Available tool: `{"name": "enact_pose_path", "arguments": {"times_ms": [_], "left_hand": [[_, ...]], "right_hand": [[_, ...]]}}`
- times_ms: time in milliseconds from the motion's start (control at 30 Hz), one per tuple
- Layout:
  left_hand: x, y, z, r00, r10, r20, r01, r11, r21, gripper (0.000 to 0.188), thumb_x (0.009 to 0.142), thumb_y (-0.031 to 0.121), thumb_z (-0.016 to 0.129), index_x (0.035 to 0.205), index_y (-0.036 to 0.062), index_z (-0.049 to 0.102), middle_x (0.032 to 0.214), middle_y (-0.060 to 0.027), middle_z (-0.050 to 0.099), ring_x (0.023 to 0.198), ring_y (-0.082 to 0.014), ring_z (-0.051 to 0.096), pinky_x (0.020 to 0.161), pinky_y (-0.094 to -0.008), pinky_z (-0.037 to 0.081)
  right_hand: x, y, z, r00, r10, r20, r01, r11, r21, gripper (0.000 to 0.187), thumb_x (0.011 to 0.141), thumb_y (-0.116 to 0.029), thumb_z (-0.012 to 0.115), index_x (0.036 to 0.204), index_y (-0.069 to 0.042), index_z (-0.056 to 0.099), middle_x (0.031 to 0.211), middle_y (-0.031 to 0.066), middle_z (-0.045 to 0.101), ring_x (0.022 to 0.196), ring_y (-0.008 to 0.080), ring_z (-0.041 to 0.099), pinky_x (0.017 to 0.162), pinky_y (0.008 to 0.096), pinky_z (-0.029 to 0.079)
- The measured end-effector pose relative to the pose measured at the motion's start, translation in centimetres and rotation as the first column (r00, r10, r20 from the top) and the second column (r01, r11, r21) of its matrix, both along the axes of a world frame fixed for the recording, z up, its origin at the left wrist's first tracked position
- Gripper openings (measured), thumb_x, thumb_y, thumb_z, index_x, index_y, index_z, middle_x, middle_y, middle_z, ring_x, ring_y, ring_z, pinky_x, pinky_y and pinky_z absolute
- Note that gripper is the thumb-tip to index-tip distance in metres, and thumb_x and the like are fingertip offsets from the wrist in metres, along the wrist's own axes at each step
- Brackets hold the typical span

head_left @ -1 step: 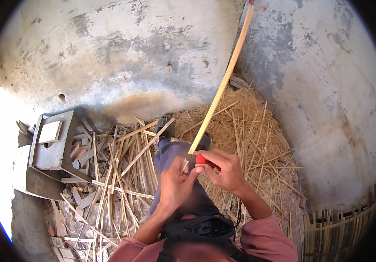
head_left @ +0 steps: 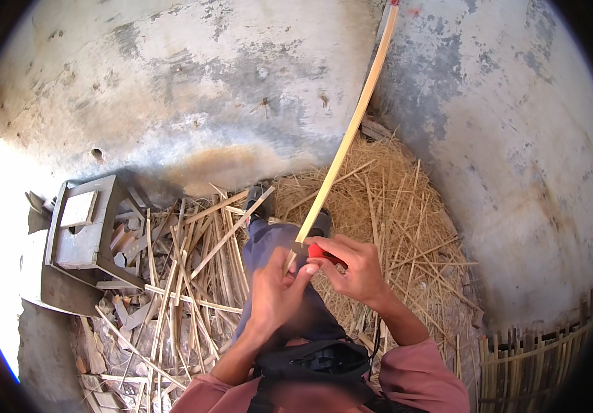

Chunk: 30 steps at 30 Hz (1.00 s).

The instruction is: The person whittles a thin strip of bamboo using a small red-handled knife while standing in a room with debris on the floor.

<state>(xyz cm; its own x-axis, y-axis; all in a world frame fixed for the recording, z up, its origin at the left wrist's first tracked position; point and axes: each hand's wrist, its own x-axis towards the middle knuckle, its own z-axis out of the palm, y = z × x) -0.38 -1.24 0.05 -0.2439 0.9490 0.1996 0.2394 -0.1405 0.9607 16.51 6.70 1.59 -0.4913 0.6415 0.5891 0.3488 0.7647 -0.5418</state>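
A long pale bamboo strip (head_left: 344,148) runs from my hands up toward the wall corner, its far end marked red. My left hand (head_left: 276,283) is closed around its near end. Held in my right hand (head_left: 353,267) is a red-handled knife (head_left: 318,252), its short dark blade lying across the strip just above my left fingers. My left thumb reaches over to the knife handle, close to the right fingertips. Part of the handle is hidden under the right fingers.
Split strips (head_left: 203,275) litter the floor at left, beside fine shavings (head_left: 386,199) heaped at right. A worn wooden stool-like frame (head_left: 86,258) lies at left. Stained walls (head_left: 241,89) meet ahead. A slatted bamboo piece (head_left: 537,368) stands lower right. My legs (head_left: 265,237) are below my hands.
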Motion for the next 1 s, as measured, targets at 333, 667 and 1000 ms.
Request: {"name": "enact_pose_path", "arguments": {"times_ms": [333, 667, 1000], "left_hand": [[-1.3, -0.1, -0.5, 0.994, -0.021, -0.111, 0.027, 0.998, 0.057, 0.039, 0.117, 0.031, 0.044, 0.094, 0.0012, 0.054, 0.062, -0.0078, 0.048, 0.055, -0.0168, 0.046, 0.054, -0.0369, 0.037], [-1.8, -2.5, -1.3, 0.993, -0.059, -0.100, 0.054, 0.997, -0.054, 0.026, 0.115, 0.022, 0.047, 0.105, 0.0004, 0.058, 0.067, -0.0172, 0.051, 0.057, -0.0314, 0.052, 0.059, -0.0440, 0.042], [-2.0, -4.6, -1.2, 0.990, -0.042, -0.138, 0.026, 0.993, -0.116, 0.038, 0.116, 0.025, 0.042, 0.090, 0.0006, 0.054, 0.062, -0.0103, 0.051, 0.055, -0.0214, 0.051, 0.056, -0.0392, 0.040]], "right_hand": [[-0.1, 0.3, 0.2, 1.000, -0.016, -0.021, 0.017, 0.999, 0.036, 0.030, 0.089, -0.022, 0.084, 0.115, -0.006, 0.079, 0.081, 0.0066, 0.072, 0.060, 0.0215, 0.067, 0.054, 0.0338, 0.052], [1.4, 3.0, 1.3, 0.989, -0.121, -0.082, 0.117, 0.991, -0.058, 0.028, 0.093, -0.018, 0.081, 0.115, -0.001, 0.078, 0.083, 0.0105, 0.073, 0.061, 0.0173, 0.063, 0.056, 0.0319, 0.048], [3.4, 8.6, 0.9, 0.971, -0.198, -0.134, 0.192, 0.980, -0.055, 0.031, 0.097, -0.021, 0.079, 0.112, 0.007, 0.077, 0.090, 0.0144, 0.078, 0.070, 0.0157, 0.068, 0.063, 0.0291, 0.051]]}}
